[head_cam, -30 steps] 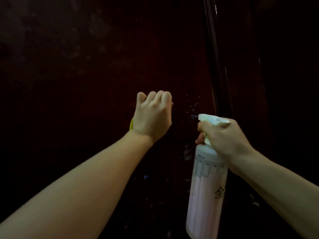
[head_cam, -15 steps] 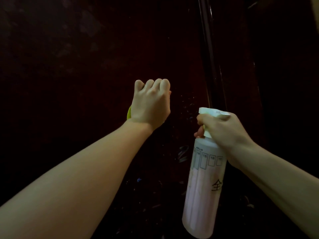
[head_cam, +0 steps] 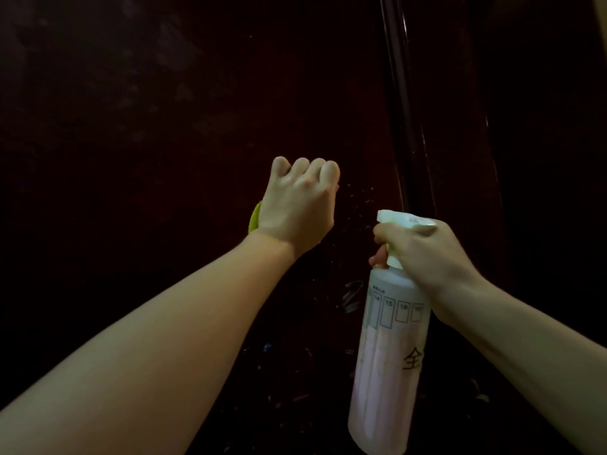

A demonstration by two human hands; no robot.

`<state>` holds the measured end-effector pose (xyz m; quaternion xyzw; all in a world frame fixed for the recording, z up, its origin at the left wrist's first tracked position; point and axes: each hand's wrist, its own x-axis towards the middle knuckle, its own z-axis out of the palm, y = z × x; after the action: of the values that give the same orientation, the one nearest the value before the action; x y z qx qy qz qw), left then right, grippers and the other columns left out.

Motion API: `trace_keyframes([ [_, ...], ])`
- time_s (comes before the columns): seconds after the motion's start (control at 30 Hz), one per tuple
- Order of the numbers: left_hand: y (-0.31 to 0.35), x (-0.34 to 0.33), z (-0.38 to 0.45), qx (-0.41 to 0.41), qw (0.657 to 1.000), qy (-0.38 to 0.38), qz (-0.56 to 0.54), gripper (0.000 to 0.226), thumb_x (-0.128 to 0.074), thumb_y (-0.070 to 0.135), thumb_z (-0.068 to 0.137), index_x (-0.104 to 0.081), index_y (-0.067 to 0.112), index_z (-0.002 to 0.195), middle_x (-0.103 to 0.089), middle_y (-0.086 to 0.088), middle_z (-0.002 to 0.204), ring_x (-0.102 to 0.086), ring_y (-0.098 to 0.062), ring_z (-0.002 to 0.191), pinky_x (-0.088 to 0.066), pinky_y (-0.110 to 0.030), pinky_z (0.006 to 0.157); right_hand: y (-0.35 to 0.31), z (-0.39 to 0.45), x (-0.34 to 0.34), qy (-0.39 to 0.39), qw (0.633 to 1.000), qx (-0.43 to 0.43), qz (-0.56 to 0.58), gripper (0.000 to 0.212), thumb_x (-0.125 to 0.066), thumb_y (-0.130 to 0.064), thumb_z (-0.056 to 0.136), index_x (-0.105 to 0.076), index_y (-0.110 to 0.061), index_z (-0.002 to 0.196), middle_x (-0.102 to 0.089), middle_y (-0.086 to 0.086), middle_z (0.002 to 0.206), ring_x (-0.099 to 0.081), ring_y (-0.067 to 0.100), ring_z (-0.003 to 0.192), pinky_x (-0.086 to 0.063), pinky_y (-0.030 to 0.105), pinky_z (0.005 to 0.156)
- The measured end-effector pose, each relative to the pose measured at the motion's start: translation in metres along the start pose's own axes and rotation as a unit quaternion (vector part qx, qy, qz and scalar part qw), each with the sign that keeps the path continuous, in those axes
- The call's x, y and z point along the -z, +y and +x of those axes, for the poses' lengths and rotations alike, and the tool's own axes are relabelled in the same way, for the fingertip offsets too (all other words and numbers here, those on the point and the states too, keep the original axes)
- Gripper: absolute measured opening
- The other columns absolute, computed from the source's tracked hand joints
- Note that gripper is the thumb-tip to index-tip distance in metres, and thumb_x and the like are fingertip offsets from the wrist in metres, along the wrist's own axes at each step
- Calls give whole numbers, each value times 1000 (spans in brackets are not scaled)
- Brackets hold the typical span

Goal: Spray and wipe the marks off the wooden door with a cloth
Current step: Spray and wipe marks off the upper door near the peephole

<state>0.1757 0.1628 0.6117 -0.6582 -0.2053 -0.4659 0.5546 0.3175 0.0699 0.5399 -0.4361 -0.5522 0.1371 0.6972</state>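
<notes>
Left hand (head_cam: 297, 208) curled round yellow cloth (head_cam: 254, 218) against dark wooden door (head_cam: 164, 126), right hand (head_cam: 423, 254) gripping spray bottle (head_cam: 387, 356), droplets (head_cam: 358, 198) between.

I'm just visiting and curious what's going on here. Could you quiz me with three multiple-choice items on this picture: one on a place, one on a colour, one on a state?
1. Where is the spray bottle?
A. in the right hand
B. on the floor
C. in the left hand

2. What colour is the cloth peeking from under the left hand?
A. blue
B. yellow-green
C. white

3. How is the left hand?
A. flat and open
B. curled, against the door
C. hanging down

Answers: 1 A, its fingers wrap the bottle's neck; 2 B, a bright edge shows beside the wrist; 3 B, the knuckles are bent.
</notes>
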Motion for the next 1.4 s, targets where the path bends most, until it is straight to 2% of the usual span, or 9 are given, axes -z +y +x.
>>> trace_keyframes([
  [0.23,39,2,-44,-185,978,-90,-41,13,-61,19,82,-59,13,93,-58,0,80,-52,-20,68,-39,-37,71,-1,-1,0,12,1000,-16,16,15,-64,-17,79,-65,-5,71,-67,13,69,-59,25,63,-50,40,64],
  [0.4,21,-1,-16,-47,997,-29,-51,5,-57,17,89,-57,12,89,-60,-4,79,-57,-24,68,-37,-39,71,1,0,0,16,1000,-5,-22,9,-64,-23,82,-66,-16,76,-71,6,67,-69,24,70,-56,42,71],
  [0.57,6,-13,35,39,999,5,-31,11,-49,17,94,-57,9,94,-64,-5,83,-61,-26,75,-38,-42,78,-2,4,5,-6,1000,-1,-12,18,-64,-25,80,-66,-9,72,-70,6,63,-72,30,77,-57,49,78],
  [0.67,7,-17,46,2,1000,-4,-14,12,-48,19,95,-57,11,95,-64,-3,83,-61,-24,76,-38,-40,80,-1,4,10,-26,1000,-12,-9,22,-65,-31,81,-69,-9,76,-73,8,70,-71,27,75,-56,46,77],
  [0.9,42,-5,-3,-229,964,-123,-65,17,-55,22,85,-59,17,101,-63,1,89,-59,-20,81,-39,-37,79,-3,-1,22,10,1000,-22,14,16,-65,-18,81,-68,-5,73,-69,12,68,-62,23,61,-50,38,63],
  [1.03,44,-2,-27,-208,969,-118,-67,13,-63,20,82,-59,16,94,-62,1,84,-56,-19,74,-39,-36,74,-3,-4,21,18,999,-10,-27,19,-63,-17,81,-67,-6,67,-71,14,69,-63,24,62,-52,41,67],
  [1.17,21,-8,20,-54,996,-35,-55,7,-56,17,91,-59,13,96,-63,-3,85,-61,-24,77,-40,-41,78,2,-5,19,30,998,-12,-51,19,-63,-23,83,-68,-7,75,-72,6,66,-67,19,64,-53,36,65],
  [1.23,17,-15,45,-22,999,-27,-38,11,-49,18,95,-58,12,99,-64,-2,88,-62,-24,80,-39,-41,83,5,-5,17,23,998,-11,-57,17,-63,-25,83,-68,-9,77,-72,4,65,-68,17,62,-52,34,62],
  [1.4,34,-25,55,-175,981,-76,-40,15,-49,25,95,-57,17,105,-65,1,96,-62,-19,89,-40,-38,86,8,-8,22,11,999,-7,-53,23,-65,-26,81,-68,-8,66,-72,8,67,-68,25,68,-53,40,70],
])
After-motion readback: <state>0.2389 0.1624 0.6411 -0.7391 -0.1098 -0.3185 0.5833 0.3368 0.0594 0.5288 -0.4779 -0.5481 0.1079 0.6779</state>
